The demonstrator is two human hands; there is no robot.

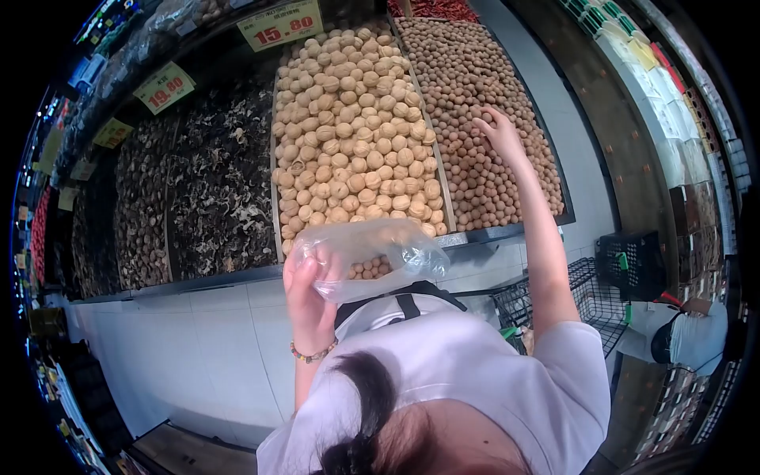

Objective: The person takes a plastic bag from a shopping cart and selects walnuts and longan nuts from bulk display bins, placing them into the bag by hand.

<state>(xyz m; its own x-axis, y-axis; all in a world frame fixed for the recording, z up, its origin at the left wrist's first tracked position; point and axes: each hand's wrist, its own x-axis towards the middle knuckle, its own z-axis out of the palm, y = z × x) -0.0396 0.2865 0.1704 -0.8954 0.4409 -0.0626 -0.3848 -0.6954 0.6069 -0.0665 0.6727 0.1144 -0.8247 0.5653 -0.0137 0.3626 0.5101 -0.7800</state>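
Note:
A clear plastic bag (412,257) is gripped at its left side by my left hand (313,277), and small round brown fruits, seemingly dried longans (369,268), lie inside it. The bag hangs at the front edge of the display, overlapping the nearest walnuts (348,134). My right hand (502,134) reaches out over the bin of dried longans (467,87), its fingers stretched and apart just above or touching the fruits. I see nothing held in it.
Left of the walnuts are bins of dark dried fungus (218,182) and brown dried mushrooms (142,206). Price signs (281,25) stand behind. A wire shopping cart (598,305), a dark basket (631,265) and another person (685,336) are at the right.

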